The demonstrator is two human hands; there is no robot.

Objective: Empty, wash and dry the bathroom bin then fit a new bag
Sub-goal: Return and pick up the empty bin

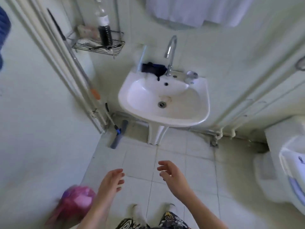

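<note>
A pink plastic bag (76, 204) with something pale inside sits blurred at the lower left, just left of my left forearm. My left hand (112, 180) is held over the tiled floor, fingers apart and holding nothing. My right hand (171, 174) hovers a little further right, fingers spread and curled, also holding nothing. The two hands are apart from each other and from the bag. A white pedestal sink (203, 103) with a curved metal tap (170, 52) stands ahead. No bin shows in this view.
A dark cloth (153, 69) lies on the sink's back ledge. A wire shelf (99, 45) hangs on the wall at upper left. A mop (118, 134) leans by the door frame. A toilet (293, 171) stands at the right. White towels (198, 10) hang above.
</note>
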